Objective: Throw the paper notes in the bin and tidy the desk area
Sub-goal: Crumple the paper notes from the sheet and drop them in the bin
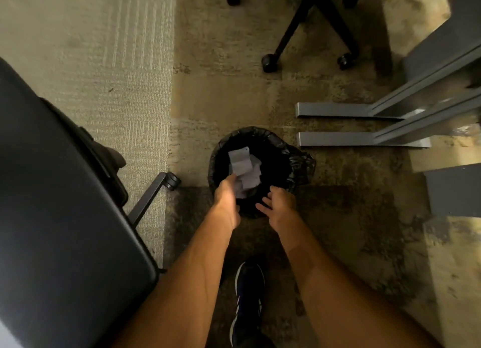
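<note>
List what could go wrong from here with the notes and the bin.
1. The notes are loose over the bin; the left hand touches them, so some may flutter onto the carpet.
2. The liner bulges past the rim on one side and might catch a note.
3. The chair stands close; stepping back could bump it.

one bin (294, 163), two hands, two chairs, one shoe (247, 295)
</note>
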Demonstrator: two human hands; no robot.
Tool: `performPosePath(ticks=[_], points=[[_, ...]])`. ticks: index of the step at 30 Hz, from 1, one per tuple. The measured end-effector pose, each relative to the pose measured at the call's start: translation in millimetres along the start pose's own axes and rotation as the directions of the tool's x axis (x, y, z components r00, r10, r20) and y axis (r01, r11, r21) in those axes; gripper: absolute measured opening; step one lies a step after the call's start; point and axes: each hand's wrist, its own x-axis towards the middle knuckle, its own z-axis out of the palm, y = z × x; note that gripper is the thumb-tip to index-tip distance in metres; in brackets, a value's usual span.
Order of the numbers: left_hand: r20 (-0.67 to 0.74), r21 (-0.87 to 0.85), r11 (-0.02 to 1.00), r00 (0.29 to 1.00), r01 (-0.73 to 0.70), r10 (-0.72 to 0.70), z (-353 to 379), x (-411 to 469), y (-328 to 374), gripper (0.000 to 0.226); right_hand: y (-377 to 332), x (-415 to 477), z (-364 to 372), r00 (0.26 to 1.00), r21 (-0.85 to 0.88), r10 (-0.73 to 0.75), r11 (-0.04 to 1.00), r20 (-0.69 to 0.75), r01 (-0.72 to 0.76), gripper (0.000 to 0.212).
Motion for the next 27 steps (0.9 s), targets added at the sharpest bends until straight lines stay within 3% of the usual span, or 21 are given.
performPosePath(ticks=[2,5,10,13,16,21,27], points=[[-0.016,-0.018,0.999,0.999,-0.034,0.034,-0.8,-8.3,0.4,0.038,1.5,-3.1,0.6,0.999,-0.042,-0.038,0.998,-0.006,0.038,0.038],[-0.008,0.081,0.993,0.996,-0.082,0.083,-2.4,-25.7,-3.4,0.048,2.1,-25.0,2.3,0.989,-0.134,-0.142,0.981,-0.028,0.137,0.036],[0.09,0.238,0.946,0.975,-0.219,0.203,-19.6,-90.7,-11.4,0.041,7.8,-102.6,0.4,0.972,-0.049,-0.234,0.971,0.003,0.234,0.024],[0.166,0.263,0.942,0.971,-0.21,0.171,-42.1,-140.2,-17.9,0.056,23.1,-157.8,-9.8,0.973,-0.023,-0.229,0.973,0.008,0.229,0.022],[0.213,0.239,0.952,0.967,-0.193,0.143,-79.7,-185.7,-29.0,0.048,44.9,-214.4,-18.8,0.979,-0.086,-0.203,0.976,0.0,0.202,0.023],[0.077,0.108,0.973,0.978,-0.203,0.195,-160.1,-250.1,-39.1,0.013,91.9,-295.7,-14.9,0.987,-0.307,-0.153,0.938,0.053,0.162,0.027],[-0.117,-0.068,0.925,0.924,-0.373,0.364,-246.7,-305.3,-34.5,0.019,139.1,-362.7,17.2,0.935,-0.444,-0.221,0.834,0.276,0.328,0.025]])
